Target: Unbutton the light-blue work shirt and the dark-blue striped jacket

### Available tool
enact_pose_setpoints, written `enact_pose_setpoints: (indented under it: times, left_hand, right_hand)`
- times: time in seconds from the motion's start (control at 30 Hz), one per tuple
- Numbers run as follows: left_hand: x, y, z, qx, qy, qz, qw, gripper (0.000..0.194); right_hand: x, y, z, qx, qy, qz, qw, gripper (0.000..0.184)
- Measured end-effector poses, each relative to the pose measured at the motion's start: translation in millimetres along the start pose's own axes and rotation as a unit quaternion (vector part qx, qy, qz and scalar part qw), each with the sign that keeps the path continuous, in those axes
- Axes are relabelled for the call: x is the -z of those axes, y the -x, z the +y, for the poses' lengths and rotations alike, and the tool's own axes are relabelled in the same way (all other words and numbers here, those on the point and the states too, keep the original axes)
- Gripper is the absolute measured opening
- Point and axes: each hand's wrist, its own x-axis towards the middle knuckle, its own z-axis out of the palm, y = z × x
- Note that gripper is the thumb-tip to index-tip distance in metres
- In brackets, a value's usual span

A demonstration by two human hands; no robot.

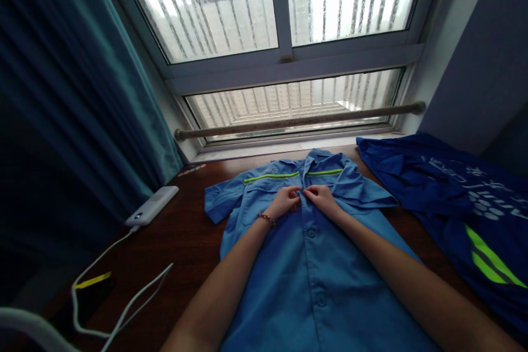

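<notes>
A light blue short-sleeved work shirt lies front up with its collar toward the window, a yellow-green stripe across its chest. Both hands meet at the front placket, just below that stripe. My left hand, with a beaded bracelet at the wrist, pinches the placket edge from the left. From the right, my right hand pinches the same edge, thumb and fingertips together. Whether a button is between the fingers is hidden. Lower down the placket, a button and another button show.
The shirt rests on a dark wooden surface. A darker blue garment with white print lies at right. On the left are a white power bank, a white cable and a blue curtain. A barred window stands behind.
</notes>
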Motion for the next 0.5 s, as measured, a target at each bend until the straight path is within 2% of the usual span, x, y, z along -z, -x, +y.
enact_pose_setpoints:
  times: [0.07,0.13,0.27,0.37,0.43,0.5]
  left_hand:
    - [-6.7,1,-1,-0.032,-0.112,0.06,0.991,0.021]
    - [-12.9,2,-1,-0.038,-0.15,0.095,0.983,0.011]
    - [-16.9,0,-2,-0.039,-0.232,0.117,0.965,0.018]
    - [-13.1,-8,-3,-0.048,-0.304,0.11,0.945,0.022]
    - [-8.5,-15,-3,-0.056,-0.333,0.098,0.936,0.021]
    - [-3.1,-23,-4,-0.06,-0.348,0.093,0.931,0.019]
  right_hand:
    - [-3,3,-4,0.002,0.005,0.006,1.0,0.015]
    - [-6,5,-6,-0.009,0.011,0.025,1.0,0.008]
    - [1,1,-10,-0.069,0.019,0.102,0.992,0.011]
    - [9,3,-23,-0.108,0.02,0.17,0.979,0.017]
    - [10,12,-37,-0.096,0.006,0.167,0.981,0.016]
    - [8,27,-48,-0.052,-0.001,0.103,0.993,0.008]
